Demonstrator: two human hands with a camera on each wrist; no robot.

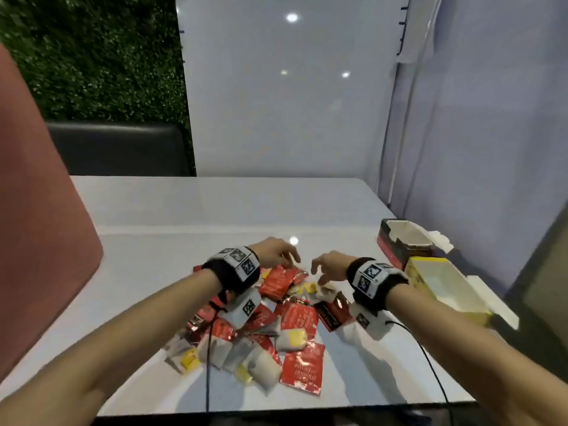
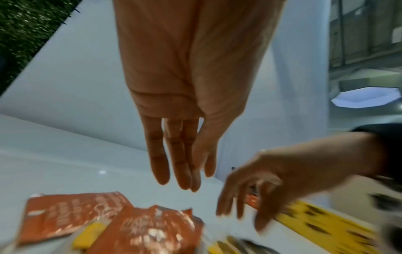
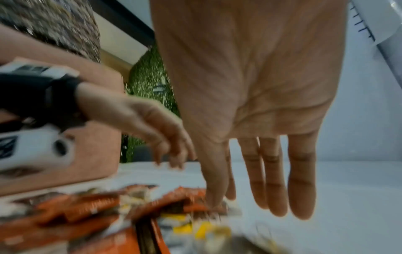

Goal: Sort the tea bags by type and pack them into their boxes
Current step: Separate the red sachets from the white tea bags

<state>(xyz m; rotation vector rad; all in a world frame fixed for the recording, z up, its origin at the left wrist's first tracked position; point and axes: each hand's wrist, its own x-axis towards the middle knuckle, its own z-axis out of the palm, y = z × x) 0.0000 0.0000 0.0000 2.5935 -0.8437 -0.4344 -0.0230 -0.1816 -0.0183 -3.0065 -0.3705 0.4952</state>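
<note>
A heap of tea bags lies on the white table: red foil sachets, dark sachets and white bags with yellow tags. My left hand hovers over the far side of the heap, fingers straight and empty. My right hand hangs opposite it, fingers relaxed and pointing down at the heap, holding nothing. At the right stand an open red-and-black box and an open yellow box.
A pink chair back rises at the left table edge. A black seat and green hedge wall lie behind the table. Cables run from both wrist cameras toward the near edge.
</note>
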